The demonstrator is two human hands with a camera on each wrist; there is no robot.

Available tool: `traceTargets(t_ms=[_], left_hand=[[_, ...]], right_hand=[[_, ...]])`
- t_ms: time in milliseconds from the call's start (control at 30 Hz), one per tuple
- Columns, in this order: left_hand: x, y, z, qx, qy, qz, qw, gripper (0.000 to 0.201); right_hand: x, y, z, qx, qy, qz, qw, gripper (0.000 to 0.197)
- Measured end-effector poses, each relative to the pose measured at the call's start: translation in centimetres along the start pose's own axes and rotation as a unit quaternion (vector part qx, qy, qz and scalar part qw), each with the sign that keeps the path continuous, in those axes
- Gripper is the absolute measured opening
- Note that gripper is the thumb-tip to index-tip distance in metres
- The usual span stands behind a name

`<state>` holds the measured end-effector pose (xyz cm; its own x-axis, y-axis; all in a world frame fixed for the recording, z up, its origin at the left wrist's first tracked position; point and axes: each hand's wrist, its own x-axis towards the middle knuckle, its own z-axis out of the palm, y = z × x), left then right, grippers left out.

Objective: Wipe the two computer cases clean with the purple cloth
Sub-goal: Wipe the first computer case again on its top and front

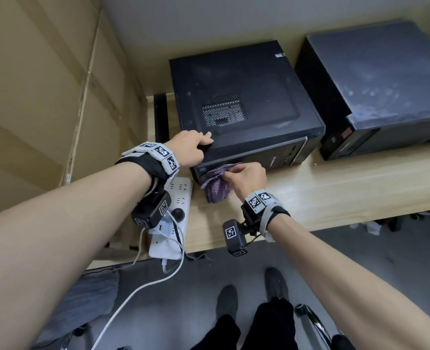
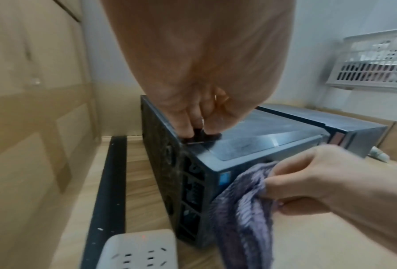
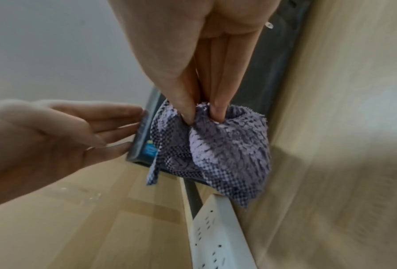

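Head view: we see our left hand point(image 1: 191, 147) resting with straight fingers on the near top corner of the black metal computer case point(image 1: 244, 97) on the light wood desk point(image 1: 335, 195). Right hand point(image 1: 246, 180) pinches the bunched purple fuzzy cloth point(image 1: 215, 185) against the case's front panel. That panel runs rightward from the cloth. The second dusty black case point(image 1: 375, 79) sits further right, nearer our right hand.

Left wrist view: left fingers point(image 2: 186, 125) press flat on the case edge, not curled round it.

Right wrist view: right fingers point(image 3: 218, 109) grip the cloth against the front.
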<state>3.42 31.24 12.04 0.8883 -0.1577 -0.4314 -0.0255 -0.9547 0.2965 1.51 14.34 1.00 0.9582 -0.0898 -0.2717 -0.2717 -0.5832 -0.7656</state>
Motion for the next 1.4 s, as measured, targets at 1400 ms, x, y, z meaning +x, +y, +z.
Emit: traceTargets(t_ms=[1400], left_hand=[[0.9,-0.3,0.1,0.098,0.002,-0.065,0.993,0.07]], right_hand=[[6.3,7.3,-8.0,-0.05,0.089,0.103,0.989,0.016]])
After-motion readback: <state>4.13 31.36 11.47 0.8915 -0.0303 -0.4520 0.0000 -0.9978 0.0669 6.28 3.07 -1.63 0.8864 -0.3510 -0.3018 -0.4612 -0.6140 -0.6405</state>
